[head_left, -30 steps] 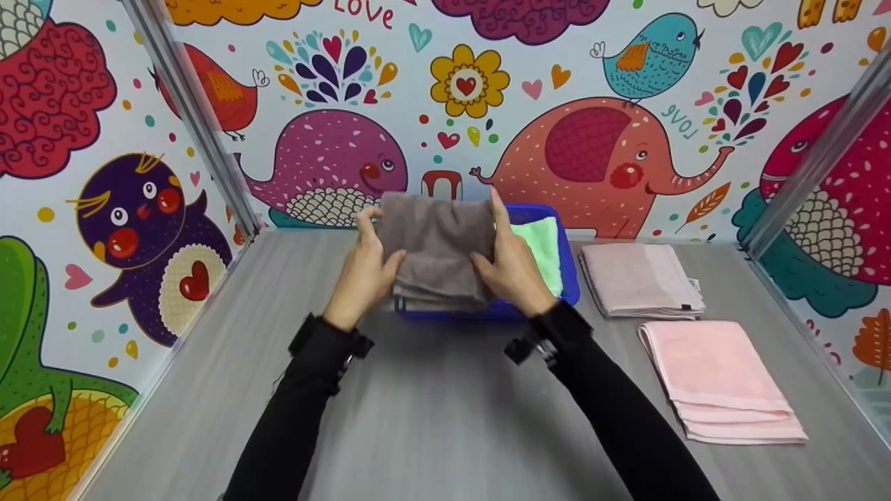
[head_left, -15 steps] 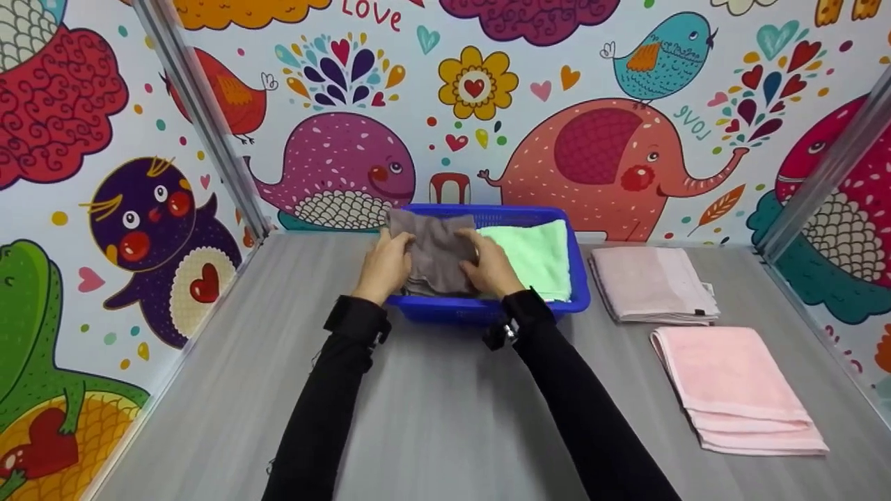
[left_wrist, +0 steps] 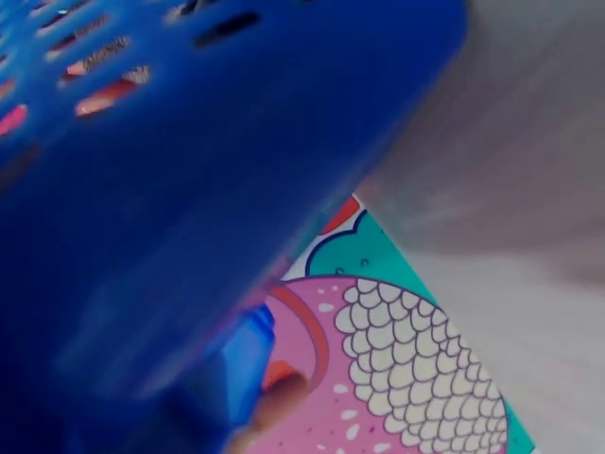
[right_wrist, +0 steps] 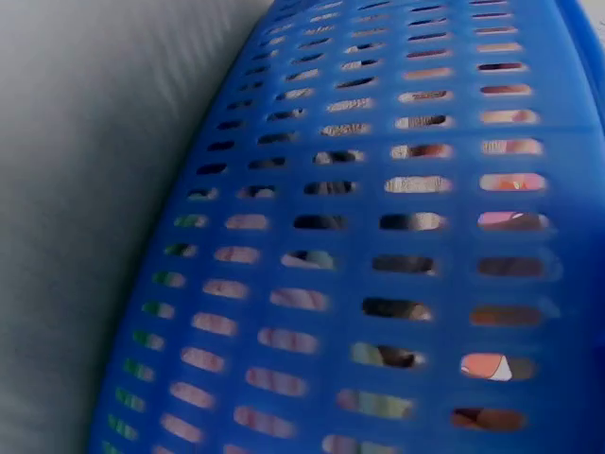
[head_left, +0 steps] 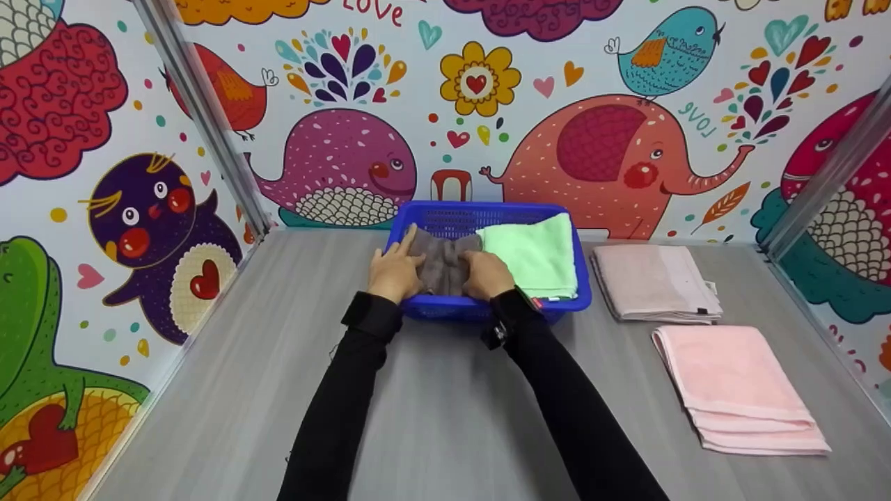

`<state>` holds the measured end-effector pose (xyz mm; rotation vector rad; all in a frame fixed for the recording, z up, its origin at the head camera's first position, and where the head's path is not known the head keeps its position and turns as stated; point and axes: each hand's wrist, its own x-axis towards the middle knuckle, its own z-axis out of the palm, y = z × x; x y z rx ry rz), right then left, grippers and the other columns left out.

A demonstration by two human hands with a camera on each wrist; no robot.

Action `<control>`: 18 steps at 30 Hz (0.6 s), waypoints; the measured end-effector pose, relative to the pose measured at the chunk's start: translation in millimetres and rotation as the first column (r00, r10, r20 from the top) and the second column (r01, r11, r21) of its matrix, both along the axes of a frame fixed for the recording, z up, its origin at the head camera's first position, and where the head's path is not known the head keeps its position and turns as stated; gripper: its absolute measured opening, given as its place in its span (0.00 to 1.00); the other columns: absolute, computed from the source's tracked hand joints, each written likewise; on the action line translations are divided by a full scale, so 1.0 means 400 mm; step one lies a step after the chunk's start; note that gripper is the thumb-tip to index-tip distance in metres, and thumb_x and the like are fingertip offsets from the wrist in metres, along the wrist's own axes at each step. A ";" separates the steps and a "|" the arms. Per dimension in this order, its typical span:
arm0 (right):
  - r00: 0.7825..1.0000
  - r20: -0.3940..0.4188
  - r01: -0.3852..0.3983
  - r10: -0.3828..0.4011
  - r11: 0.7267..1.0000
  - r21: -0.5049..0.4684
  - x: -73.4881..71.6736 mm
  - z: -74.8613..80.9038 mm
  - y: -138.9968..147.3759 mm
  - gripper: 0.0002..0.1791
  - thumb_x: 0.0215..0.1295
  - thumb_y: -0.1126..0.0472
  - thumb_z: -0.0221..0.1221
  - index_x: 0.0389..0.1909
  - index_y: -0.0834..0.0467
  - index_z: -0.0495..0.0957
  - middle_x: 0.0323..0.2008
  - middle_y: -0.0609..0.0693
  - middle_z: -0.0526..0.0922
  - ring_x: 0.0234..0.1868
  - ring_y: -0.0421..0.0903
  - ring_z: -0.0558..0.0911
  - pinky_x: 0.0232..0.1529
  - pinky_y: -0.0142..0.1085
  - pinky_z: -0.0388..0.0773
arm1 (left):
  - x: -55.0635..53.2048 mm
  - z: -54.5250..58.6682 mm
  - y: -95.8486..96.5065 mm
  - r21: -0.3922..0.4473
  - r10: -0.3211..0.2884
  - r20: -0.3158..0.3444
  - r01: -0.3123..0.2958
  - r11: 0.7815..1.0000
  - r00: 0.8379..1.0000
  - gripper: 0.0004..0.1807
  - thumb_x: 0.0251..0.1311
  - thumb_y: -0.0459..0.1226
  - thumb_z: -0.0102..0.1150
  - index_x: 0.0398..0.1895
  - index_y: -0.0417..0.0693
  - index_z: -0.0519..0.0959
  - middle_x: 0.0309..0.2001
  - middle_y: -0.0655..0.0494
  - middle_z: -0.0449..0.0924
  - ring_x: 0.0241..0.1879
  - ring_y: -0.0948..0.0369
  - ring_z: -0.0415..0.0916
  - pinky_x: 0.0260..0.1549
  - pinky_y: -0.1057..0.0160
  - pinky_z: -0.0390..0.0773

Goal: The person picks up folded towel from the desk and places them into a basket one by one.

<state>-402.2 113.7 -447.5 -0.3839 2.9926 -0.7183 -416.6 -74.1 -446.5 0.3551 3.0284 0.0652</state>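
A grey-brown folded towel (head_left: 438, 268) sits in the left part of a blue plastic basket (head_left: 487, 307), its middle bunched into creases. My left hand (head_left: 395, 273) grips the towel's left side, index finger along the basket's left wall and thumb over the cloth. From the right, my right hand (head_left: 485, 273) holds the other side with curled fingers. A light green folded towel (head_left: 532, 254) lies beside it in the basket's right part. In the left wrist view the basket wall (left_wrist: 217, 161) hides most of the hand; in the right wrist view the slotted wall (right_wrist: 378, 236) hides the hand.
Right of the basket lie a folded dusty-pink towel (head_left: 654, 282) and, nearer, a light pink folded towel (head_left: 741, 390). They rest on a grey table (head_left: 431, 417). Printed cartoon panels (head_left: 334, 160) close off the back and both sides, with metal posts (head_left: 202, 118) at the corners.
Both hands have lowered the grey-brown towel from above the basket into its left part. The towel has gone from flat to bunched between the hands, which now sit lower.
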 end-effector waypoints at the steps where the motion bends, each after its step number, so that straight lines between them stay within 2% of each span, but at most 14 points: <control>1: 1.000 0.002 0.008 -0.008 0.999 0.034 0.001 0.000 -0.002 0.34 0.61 0.70 0.63 0.71 0.61 0.74 0.63 0.64 0.81 0.65 0.62 0.79 0.67 0.51 0.75 | 0.000 0.001 -0.002 -0.011 -0.008 0.008 0.009 1.000 1.000 0.28 0.72 0.46 0.60 0.74 0.62 0.73 0.85 0.60 0.46 0.79 0.52 0.54 0.75 0.45 0.54; 4: 0.999 0.038 0.001 -0.006 0.991 0.131 0.004 0.006 -0.005 0.30 0.65 0.64 0.61 0.69 0.59 0.76 0.65 0.65 0.79 0.68 0.62 0.75 0.70 0.50 0.72 | 0.000 0.005 -0.004 -0.070 -0.044 0.013 0.045 0.997 0.999 0.23 0.77 0.48 0.51 0.71 0.59 0.77 0.80 0.60 0.61 0.79 0.53 0.54 0.77 0.45 0.52; 7: 0.997 0.074 -0.030 0.016 0.982 0.186 0.006 0.016 -0.004 0.23 0.69 0.59 0.56 0.61 0.64 0.82 0.67 0.68 0.76 0.72 0.62 0.71 0.73 0.50 0.67 | 0.000 0.010 -0.002 -0.110 -0.063 0.016 0.064 0.992 0.998 0.24 0.80 0.50 0.42 0.70 0.56 0.78 0.75 0.59 0.70 0.80 0.54 0.52 0.80 0.45 0.44; 9: 0.997 0.078 -0.040 0.025 0.980 0.197 0.005 0.017 -0.004 0.21 0.72 0.57 0.53 0.53 0.68 0.85 0.67 0.69 0.75 0.72 0.63 0.70 0.74 0.50 0.66 | 0.000 0.012 0.000 -0.104 -0.061 0.018 0.063 0.993 0.998 0.26 0.81 0.52 0.40 0.71 0.53 0.77 0.75 0.58 0.70 0.82 0.54 0.50 0.81 0.45 0.40; 11: 0.996 0.083 -0.036 0.020 0.979 0.200 0.005 0.014 -0.004 0.23 0.76 0.55 0.51 0.49 0.71 0.85 0.68 0.71 0.73 0.73 0.64 0.69 0.75 0.51 0.65 | 0.001 0.012 0.002 -0.093 -0.057 0.021 0.058 0.994 0.998 0.28 0.81 0.54 0.39 0.71 0.52 0.76 0.75 0.58 0.71 0.81 0.54 0.51 0.81 0.44 0.41; 15: 0.996 0.086 -0.031 0.013 0.977 0.212 0.003 0.007 -0.007 0.28 0.81 0.50 0.48 0.57 0.71 0.82 0.71 0.71 0.69 0.75 0.65 0.66 0.75 0.53 0.64 | 0.001 0.010 0.004 -0.074 -0.044 0.024 0.046 0.996 0.999 0.30 0.80 0.55 0.38 0.71 0.50 0.76 0.75 0.58 0.71 0.81 0.54 0.52 0.80 0.44 0.42; 18: 0.999 0.033 -0.027 0.021 0.978 0.205 0.001 0.002 -0.009 0.27 0.81 0.50 0.48 0.58 0.69 0.82 0.69 0.70 0.74 0.74 0.65 0.67 0.75 0.53 0.65 | 0.000 0.006 0.002 -0.057 -0.045 0.020 0.046 0.997 0.999 0.30 0.81 0.55 0.38 0.71 0.50 0.77 0.75 0.57 0.71 0.81 0.53 0.53 0.80 0.43 0.43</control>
